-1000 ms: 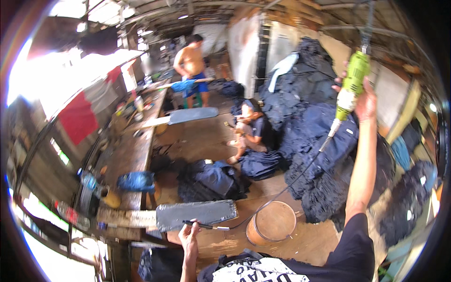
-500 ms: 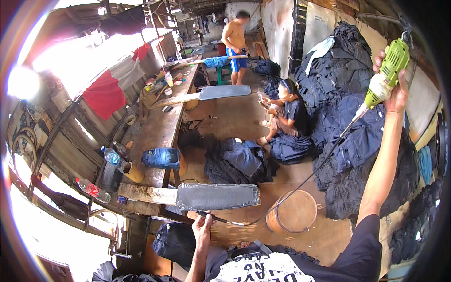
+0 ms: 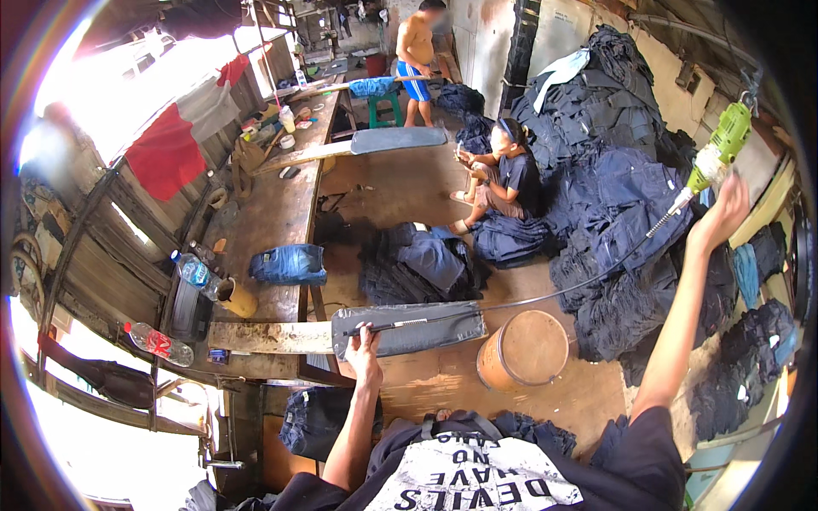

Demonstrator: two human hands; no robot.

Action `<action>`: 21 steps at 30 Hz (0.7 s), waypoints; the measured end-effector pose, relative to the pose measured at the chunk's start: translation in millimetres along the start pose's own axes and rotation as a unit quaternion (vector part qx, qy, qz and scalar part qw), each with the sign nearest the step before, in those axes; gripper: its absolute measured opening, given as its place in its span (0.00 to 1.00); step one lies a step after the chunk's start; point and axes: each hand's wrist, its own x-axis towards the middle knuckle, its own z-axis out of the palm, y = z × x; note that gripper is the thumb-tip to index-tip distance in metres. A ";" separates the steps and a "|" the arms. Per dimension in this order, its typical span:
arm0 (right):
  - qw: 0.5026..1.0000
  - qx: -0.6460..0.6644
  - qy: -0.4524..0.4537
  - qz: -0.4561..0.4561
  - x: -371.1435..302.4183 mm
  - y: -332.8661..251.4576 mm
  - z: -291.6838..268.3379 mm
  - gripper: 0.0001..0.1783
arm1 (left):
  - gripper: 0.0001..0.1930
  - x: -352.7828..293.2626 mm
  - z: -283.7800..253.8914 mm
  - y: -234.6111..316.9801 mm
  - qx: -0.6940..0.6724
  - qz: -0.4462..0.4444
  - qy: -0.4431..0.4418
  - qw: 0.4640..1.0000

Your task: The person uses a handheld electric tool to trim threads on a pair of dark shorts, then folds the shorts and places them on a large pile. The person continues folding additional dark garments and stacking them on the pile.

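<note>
My left hand is closed around the slim dark handpiece of a flexible-shaft rotary tool, over the near padded board. From the handpiece a long dark flexible shaft runs up to the right. It joins a lime-green motor unit, which hangs from a hook at the upper right. Just below the motor, my right hand is raised with its fingers apart and seems to hold nothing. Dark tape-like covering wraps the board's end, and its bare wooden part rests on the bench.
A round drum stands right of the near board. Folded blue jeans and bottles lie on the long bench. Dark garments pile high at right. One person sits near the pile; another stands farther back.
My right hand has let go of the green motor and moved down; the motor now hangs free. My left hand has raised the handpiece over the padded board, lifting the shaft.
</note>
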 end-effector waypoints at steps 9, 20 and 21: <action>0.626 -0.053 -0.724 0.283 -428.2 -136.0 -190.9 0.21 | 0.16 38.7 -61.6 -28.2 0.057 -0.032 0.054 0.996; 0.424 -0.278 -0.581 0.637 -560.7 -244.2 -557.8 0.22 | 0.24 32.8 -63.2 -3.8 0.082 -0.068 0.096 0.990; 0.418 -0.290 -0.565 0.649 -559.0 -244.4 -560.6 0.22 | 0.27 33.8 -64.8 -3.7 0.072 -0.104 0.099 0.987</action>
